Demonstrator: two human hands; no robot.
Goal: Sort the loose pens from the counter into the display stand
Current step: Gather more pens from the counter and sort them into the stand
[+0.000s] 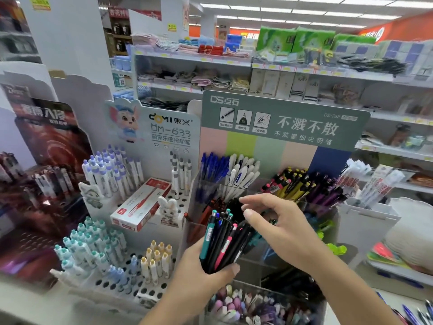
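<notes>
Bright, even light falls from ceiling panels (304,10), shadows stay faint, and edges bend and smear (wide-angle lens), especially at left.

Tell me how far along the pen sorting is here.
Midway. Done: the display stand already holds grouped pens. In hand: the left hand grips a bundle of pens while the right hand reaches over it. Left: that bundle, plus loose pens at lower right.

Two bare forearms, left hand (201,270) and right hand (278,228) without sleeves, rings or gloves
</notes>
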